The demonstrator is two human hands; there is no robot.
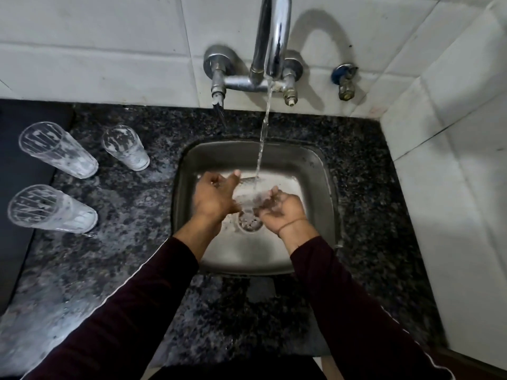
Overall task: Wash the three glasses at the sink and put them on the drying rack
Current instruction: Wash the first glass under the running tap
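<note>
Meanwhile, both hands were down in the steel sink [323, 171], under the stream of water [262, 141] that fell from the chrome tap [271, 37]. The left hand [212, 197] had its back to the camera, its fingers [230, 179] stretched forward and a little spread, gripping nothing. The right hand [282, 211] lay palm up, its fingers [270, 193] loosely curled into a cup that caught the water; nothing was held in it. The stream landed just ahead of the right fingertips and just to the right of the left fingertips. A thin thread band [292, 224] circled the right wrist. Below the two palms, toward the camera, sat the round drain [249, 222]. Dark sleeves [356, 297] with a pale stripe covered both forearms.

All three glasses stood well to the left of the left fingers, out on the speckled dark granite counter [131, 209], upright and streaked with white suds. The small glass [126, 148] was nearest the sink. The far tall glass [56, 149] stood just left of it, apart from it. The near tall glass [50, 208] stood closer to the camera. A dark mat [19, 174] lay partly under the two tall glasses. A separate small valve [344, 80] stuck out of the white tiled wall [109, 45] beyond the right fingers.
</note>
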